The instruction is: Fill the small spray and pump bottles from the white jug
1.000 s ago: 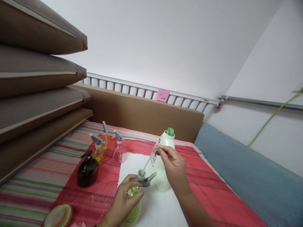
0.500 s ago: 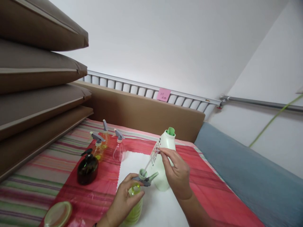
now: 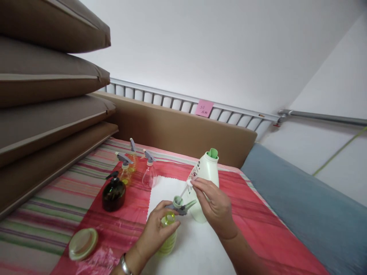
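Note:
My left hand point(image 3: 155, 231) is closed on a grey-green trigger spray head point(image 3: 180, 208), its round collar turned upward. From that collar rises a thin, pale dip tube point(image 3: 184, 191). The fingertips of my right hand point(image 3: 214, 205) pinch the tube's upper end, at a small white piece. Below the spray head stands an uncapped yellow-green bottle point(image 3: 168, 242), partly hidden by my left hand; whether the hand touches it I cannot tell. A large pale-green bottle point(image 3: 211, 170) with a green top is behind my right hand, on the white sheet point(image 3: 195, 252).
Three clear spray bottles, one of them empty-looking point(image 3: 149, 177), and a dark pump bottle point(image 3: 114, 196) stand at the left. A round lidded container point(image 3: 83, 244) lies nearer me. Stacked brown cushions point(image 3: 57, 118) rise at the left; a brown panel point(image 3: 177, 130) closes the back.
The view has shifted, so everything sits slightly right and higher. Both hands keep the spray head and tube; the tube's pinched end is a little closer to the collar.

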The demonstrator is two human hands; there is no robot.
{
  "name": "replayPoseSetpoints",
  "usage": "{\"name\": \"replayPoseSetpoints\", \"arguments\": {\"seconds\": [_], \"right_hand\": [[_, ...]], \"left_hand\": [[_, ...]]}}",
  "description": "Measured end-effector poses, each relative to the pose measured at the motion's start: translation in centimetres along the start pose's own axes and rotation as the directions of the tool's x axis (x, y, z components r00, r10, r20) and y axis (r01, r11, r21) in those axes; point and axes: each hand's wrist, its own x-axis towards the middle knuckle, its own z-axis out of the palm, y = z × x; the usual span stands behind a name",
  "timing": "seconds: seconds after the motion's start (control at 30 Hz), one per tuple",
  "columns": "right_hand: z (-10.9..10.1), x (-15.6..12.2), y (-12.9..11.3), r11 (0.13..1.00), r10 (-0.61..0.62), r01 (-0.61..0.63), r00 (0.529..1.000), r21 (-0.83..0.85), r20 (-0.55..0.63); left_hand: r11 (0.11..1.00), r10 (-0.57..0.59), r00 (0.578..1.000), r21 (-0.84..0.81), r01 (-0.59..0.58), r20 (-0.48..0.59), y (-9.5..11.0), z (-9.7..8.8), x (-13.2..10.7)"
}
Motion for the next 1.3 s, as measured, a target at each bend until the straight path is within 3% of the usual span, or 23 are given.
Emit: {"name": "replayPoseSetpoints", "arguments": {"seconds": [0.27, 0.5, 0.8, 1.03, 1.3], "right_hand": [[-0.1, -1.5, -0.4, 0.978, 0.196, -0.199, 0.979, 0.069, 0.047], [1.3, -3.0, -0.7, 0.885, 0.423, -0.457, 0.868, 0.089, 0.26], [1.4, -3.9, -1.2, 0.985, 0.171, -0.15, 0.934, -0.091, 0.315], [1.3, -4.0, -1.4, 0.987, 0.154, -0.125, 0.929, -0.105, 0.336], [1.6, -3.8, -1.8, 0.976, 0.212, -0.214, 0.927, -0.028, 0.31]], "left_hand": [[0.999, 0.041, 0.999, -0.003, -0.041, -0.005, -0.6, 0.1, 0.0], [0.997, 0.077, 0.997, 0.018, -0.077, 0.021, -0.3, 0.0, -0.1], [0.992, 0.121, 0.992, 0.036, -0.122, 0.03, -0.5, 0.2, 0.0], [0.987, 0.141, 0.989, 0.07, -0.143, 0.038, -0.3, 0.3, -0.3], [0.978, 0.171, 0.985, 0.113, -0.174, 0.036, -0.5, 0.3, -0.6]]}}
